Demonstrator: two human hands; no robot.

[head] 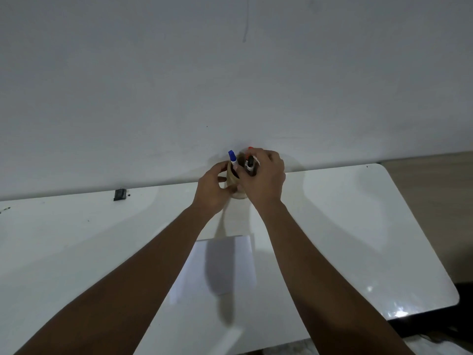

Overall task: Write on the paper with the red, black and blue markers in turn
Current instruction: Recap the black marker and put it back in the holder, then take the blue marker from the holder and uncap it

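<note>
A tan cup-shaped holder (232, 178) stands at the table's far edge against the wall. A blue-capped marker (233, 158) sticks up from it, with a black marker (249, 167) beside it. A red cap tip (250, 148) shows above my right fingers. My left hand (212, 189) wraps the holder's left side. My right hand (263, 176) curls over the top, fingers closed around the black and red markers; which one it grips I cannot tell. A white sheet of paper (225, 265) lies on the table between my forearms.
The glossy white table (358, 226) ends in a rounded corner at the right, with wooden floor beyond it. A small dark object (120, 194) sits at the back left by the grey wall.
</note>
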